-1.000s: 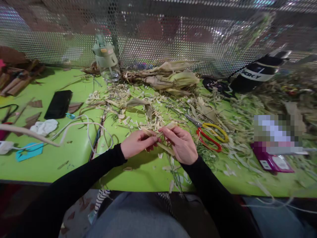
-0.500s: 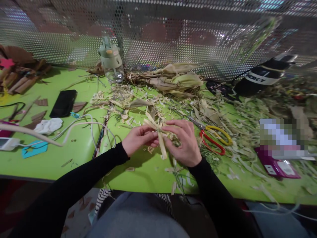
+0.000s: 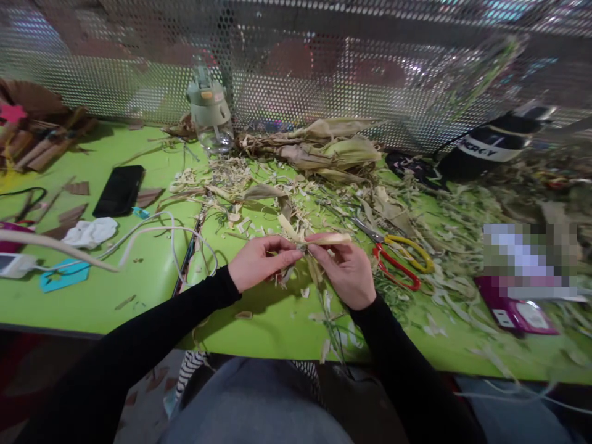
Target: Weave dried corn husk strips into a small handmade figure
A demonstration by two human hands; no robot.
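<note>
Both hands meet over the near middle of the table, pinching pale strips of what looks like dried corn husk [image 3: 330, 239]. My left hand [image 3: 263, 262] is closed, its thumb and forefinger gripping the strips where they cross. My right hand [image 3: 345, 271] is closed on them from the other side, and one strip lies across its fingers toward the right. Another strip end sticks up and away between the hands. The exact crossing is partly hidden by the fingertips. Scissors [image 3: 400, 256] with one yellow and one red handle lie just right of my right hand.
Dried corn husks [image 3: 324, 151] and shredded scraps cover the table [image 3: 148, 296] ahead and right. A clear bottle [image 3: 210, 117] stands at the back. On the left lie a black phone [image 3: 119, 190], crumpled tissue [image 3: 90, 232] and white cables [image 3: 173, 228]. A dark bottle [image 3: 490, 148] leans at back right.
The strip that hung down toward me between the hands now lies sideways to the right across my right fingers. My right hand has turned slightly; both hands stay in the same place.
</note>
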